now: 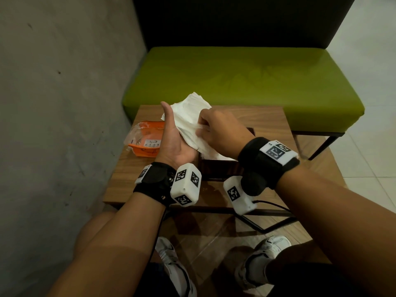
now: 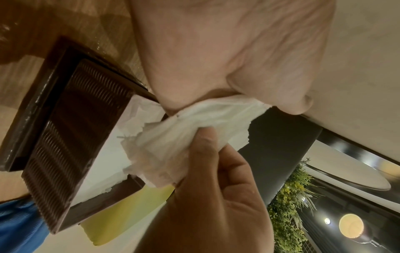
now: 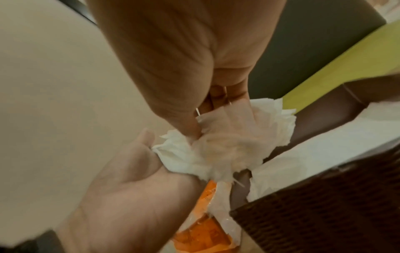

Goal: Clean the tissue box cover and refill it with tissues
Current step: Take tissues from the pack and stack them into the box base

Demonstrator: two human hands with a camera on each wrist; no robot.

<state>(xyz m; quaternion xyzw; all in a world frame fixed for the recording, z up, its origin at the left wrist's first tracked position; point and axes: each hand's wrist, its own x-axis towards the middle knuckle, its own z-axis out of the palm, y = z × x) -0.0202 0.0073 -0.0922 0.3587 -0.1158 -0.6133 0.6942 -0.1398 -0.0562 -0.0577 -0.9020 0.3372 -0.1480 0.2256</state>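
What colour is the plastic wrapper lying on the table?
Orange and clear plastic wrapper, best seen in the head view.

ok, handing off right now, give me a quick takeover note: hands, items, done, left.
Left hand: holds the tissue stack upright, thumb up.
Right hand: pinches the front tissues of that stack.
Tissue box cover: dark, on the wooden table, tissues already in it.
Orange tissue packet: opened, on the table left of the cover.
Done: packet opened, some tissues loaded.
Left: load the held stack. Whether cleaning is done cannot be told.

White tissues above dark, perhaps woven cover
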